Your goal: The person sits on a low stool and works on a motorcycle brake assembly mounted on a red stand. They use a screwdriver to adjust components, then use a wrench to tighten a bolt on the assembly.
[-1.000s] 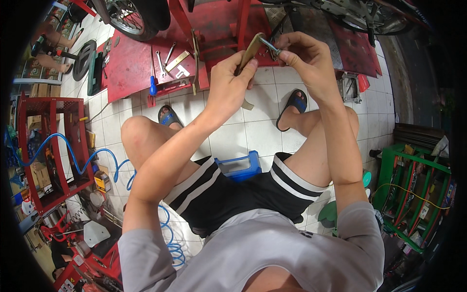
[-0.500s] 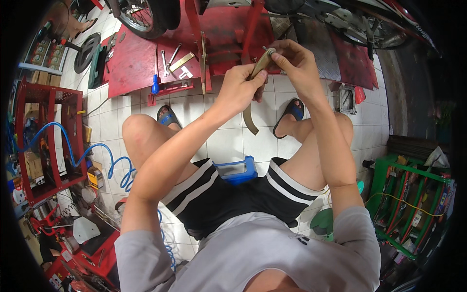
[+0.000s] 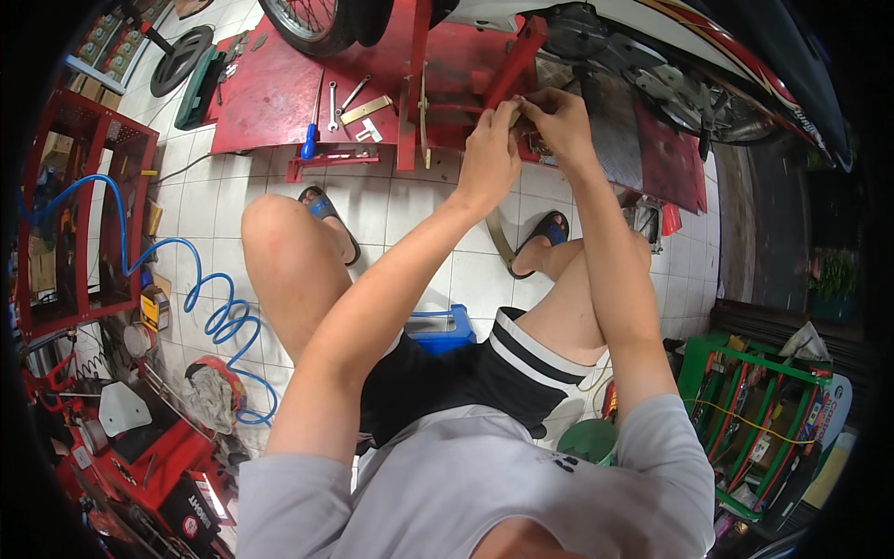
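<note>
Both of my hands meet in front of the red stand at the lift's near edge. My left hand (image 3: 494,154) is closed around a curved, flat, brass-coloured metal bar. The bar's lower part (image 3: 500,238) hangs below that hand, close to my right foot; its middle is hidden behind my fingers. The fingertips of my right hand (image 3: 562,126) pinch at the bar's upper end, touching or almost touching my left fingers. A small bolt or nut seems to sit there, but the fingers mostly cover it.
Wrenches (image 3: 332,107), a blue-handled screwdriver (image 3: 310,140) and a brass-coloured plate (image 3: 367,109) lie on the red lift platform (image 3: 256,121). A motorcycle (image 3: 633,65) stands on it. A coiled blue hose (image 3: 191,270) runs at left by a red rack (image 3: 93,214); a green rack (image 3: 754,419) stands right.
Both hands have moved slightly, and my left hand has turned so its back covers more of the bar. The view has shifted, with the motorcycle showing more at upper right.
</note>
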